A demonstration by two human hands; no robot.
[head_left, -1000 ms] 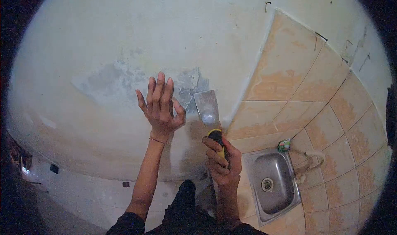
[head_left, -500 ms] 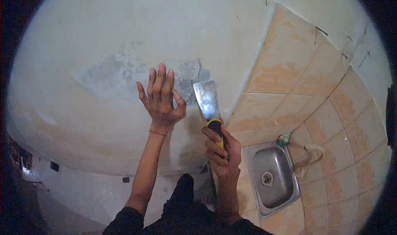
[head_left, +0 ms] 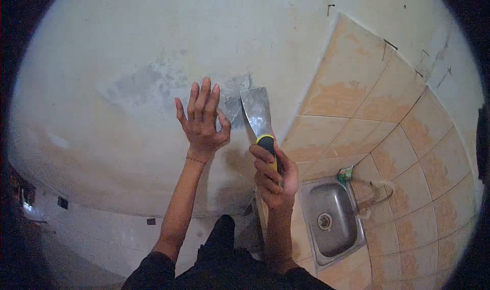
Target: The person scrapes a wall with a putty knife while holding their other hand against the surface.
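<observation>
My right hand [head_left: 276,177] is wrapped round the black and yellow handle of a putty knife [head_left: 258,111], its broad metal blade pointing up. The blade overlaps the right end of a grey patch [head_left: 143,83] where the wall's paint has come away. To the left, my left hand [head_left: 203,121] lies with fingers spread against the wall [head_left: 122,29], over the lower edge of that patch. Nothing is held in it. A thin dark bracelet [head_left: 196,160] circles the left wrist.
At the lower right a steel sink [head_left: 332,221] is set in a tiled counter, with a green packet [head_left: 345,174] at its far rim. Beige tiles [head_left: 352,91] cover the right wall. A bent nail [head_left: 331,8] sticks out above them. The floor [head_left: 102,234] shows lower left.
The putty knife has moved slightly up the wall, its blade now covering more of the patch's right end. My left hand stays flat on the wall. The view has shifted a little.
</observation>
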